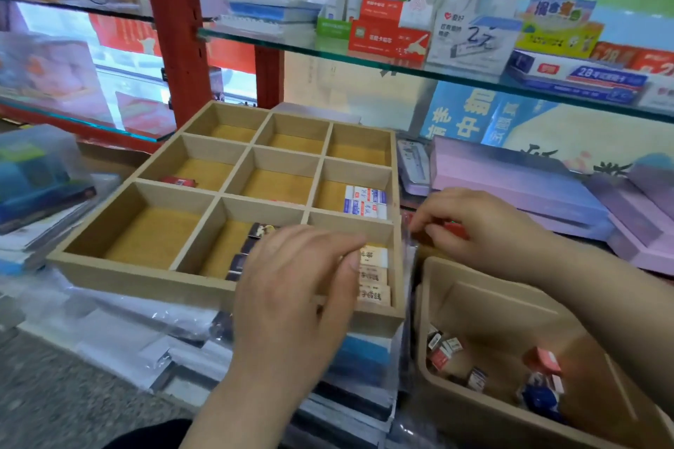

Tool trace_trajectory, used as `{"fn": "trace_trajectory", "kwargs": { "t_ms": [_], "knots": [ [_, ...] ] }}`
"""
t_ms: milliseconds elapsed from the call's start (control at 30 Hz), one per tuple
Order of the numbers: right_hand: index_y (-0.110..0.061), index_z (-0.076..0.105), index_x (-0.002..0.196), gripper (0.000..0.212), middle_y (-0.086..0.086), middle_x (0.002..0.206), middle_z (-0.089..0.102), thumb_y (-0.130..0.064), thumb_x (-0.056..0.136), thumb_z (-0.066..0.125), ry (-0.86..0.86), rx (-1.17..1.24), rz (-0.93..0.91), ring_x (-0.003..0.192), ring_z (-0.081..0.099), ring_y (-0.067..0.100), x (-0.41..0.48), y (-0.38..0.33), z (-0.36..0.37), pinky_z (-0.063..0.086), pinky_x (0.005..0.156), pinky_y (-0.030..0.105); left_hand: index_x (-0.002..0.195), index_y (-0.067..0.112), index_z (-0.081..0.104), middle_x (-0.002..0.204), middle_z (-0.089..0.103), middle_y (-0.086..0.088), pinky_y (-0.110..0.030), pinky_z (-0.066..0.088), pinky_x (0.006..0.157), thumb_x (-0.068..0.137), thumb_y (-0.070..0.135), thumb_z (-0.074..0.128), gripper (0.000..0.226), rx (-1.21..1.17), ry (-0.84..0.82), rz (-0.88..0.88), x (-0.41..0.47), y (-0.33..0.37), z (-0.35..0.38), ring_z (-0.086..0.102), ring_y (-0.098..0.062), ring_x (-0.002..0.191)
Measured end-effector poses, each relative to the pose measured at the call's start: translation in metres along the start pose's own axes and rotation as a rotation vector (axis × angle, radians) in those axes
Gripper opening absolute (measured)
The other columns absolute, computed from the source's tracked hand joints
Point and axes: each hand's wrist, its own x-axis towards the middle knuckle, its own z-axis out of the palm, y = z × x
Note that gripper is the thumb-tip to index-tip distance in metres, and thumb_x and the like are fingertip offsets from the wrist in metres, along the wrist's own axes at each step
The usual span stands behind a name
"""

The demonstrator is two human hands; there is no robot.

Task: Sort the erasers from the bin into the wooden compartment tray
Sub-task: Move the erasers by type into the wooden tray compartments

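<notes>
The head view is showing a person standing at a shop counter with a wooden tray (226, 288) of nine little boxes in front. The left hand (291, 288) is hanging over the near right box, with thumb and finger pinched close together, but I cannot tell if it is holding anything, as it is blurry. Cream erasers (374, 277) are lying in a row in that box, just under the fingertips. The right hand (474, 226) is curling shut beside the tray, pinching something red (too blurry to name). White erasers (364, 201) are sitting in the box behind, dark erasers (251, 248) in the near middle box, and one red eraser (178, 181) in the middle left box. The bin (474, 299) is waiting at the right with more erasers (443, 348) inside. An eraser could be dropping into the wrong box, because both hands are moving fast and the boxes are so close.
</notes>
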Motion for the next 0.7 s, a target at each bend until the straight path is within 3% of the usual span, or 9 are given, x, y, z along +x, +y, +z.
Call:
{"fn": "trace_trajectory", "kwargs": {
  "t_ms": [100,200,300,400,467,533,600,700],
  "knots": [
    [-0.014,0.068,0.094,0.018,-0.017,0.084,0.052,-0.007,0.083,0.056,-0.045,0.003,0.094,0.082,0.046,0.001,-0.033,0.03,-0.001,0.034,0.071,0.004,0.093,0.024,0.058,0.084,0.061,0.012,-0.012,0.041,0.081,0.091,0.028,0.045,0.014,-0.28,-0.077,0.146,-0.01,0.047,0.036,0.054,-0.001,0.083],
    [-0.016,0.068,0.092,0.015,-0.017,0.082,0.056,-0.009,0.084,0.057,-0.116,0.097,0.246,0.08,0.053,0.003,-0.068,0.068,0.006,0.038,0.07,0.007,0.089,0.022,0.065,0.083,0.067,0.006,-0.014,0.046,0.078,0.081,0.021,0.054,0.014,-0.437,-0.267,0.165,-0.043,0.075,0.089,0.057,-0.003,0.081],
    [-0.025,0.064,0.085,0.017,-0.016,0.081,0.059,-0.011,0.086,0.056,-0.183,0.282,0.444,0.074,0.055,-0.004,-0.099,0.112,0.023,0.041,0.069,0.003,0.082,0.022,0.067,0.081,0.067,0.007,-0.014,0.043,0.077,0.076,0.022,0.053,0.015,-0.348,-0.427,0.13,-0.079,0.065,0.143,0.054,-0.003,0.081],
    [-0.042,0.056,0.082,0.019,-0.023,0.085,0.053,-0.024,0.089,0.053,-0.294,0.309,0.624,0.082,0.051,-0.003,-0.124,0.152,0.052,0.042,0.077,0.012,0.086,0.025,0.066,0.088,0.065,0.007,-0.02,0.042,0.076,0.072,0.028,0.05,0.021,-0.213,-0.579,0.042,-0.099,0.046,0.179,0.051,-0.006,0.085],
    [-0.035,0.058,0.102,0.016,-0.014,0.101,0.056,-0.027,0.09,0.052,-0.406,0.391,0.74,0.094,0.05,0.005,-0.137,0.174,0.078,0.043,0.088,0.022,0.098,0.026,0.062,0.097,0.066,0.004,-0.024,0.034,0.088,0.072,0.037,0.045,0.033,-0.029,-0.688,-0.004,-0.11,0.034,0.196,0.048,-0.011,0.096],
    [-0.023,0.053,0.118,0.027,-0.004,0.117,0.055,-0.024,0.091,0.05,-0.526,0.448,0.796,0.102,0.049,0.009,-0.142,0.193,0.106,0.041,0.094,0.025,0.106,0.025,0.056,0.104,0.067,-0.003,-0.03,0.029,0.092,0.076,0.047,0.04,0.041,0.117,-0.75,-0.042,-0.122,0.021,0.209,0.05,-0.02,0.105],
    [-0.022,0.05,0.124,0.033,-0.002,0.127,0.052,-0.024,0.091,0.051,-0.621,0.445,0.813,0.11,0.049,0.011,-0.14,0.208,0.131,0.038,0.098,0.025,0.107,0.02,0.062,0.108,0.067,-0.007,-0.037,0.029,0.093,0.089,0.056,0.027,0.054,0.161,-0.804,-0.102,-0.132,0.009,0.216,0.05,-0.022,0.109],
    [-0.023,0.051,0.125,0.037,-0.002,0.127,0.051,-0.025,0.088,0.055,-0.733,0.401,0.821,0.112,0.049,0.013,-0.132,0.233,0.164,0.038,0.095,0.024,0.106,0.015,0.068,0.113,0.065,-0.01,-0.041,0.029,0.095,0.091,0.06,0.011,0.074,0.19,-0.832,-0.151,-0.136,0.004,0.22,0.043,-0.021,0.113]
  ]
}}
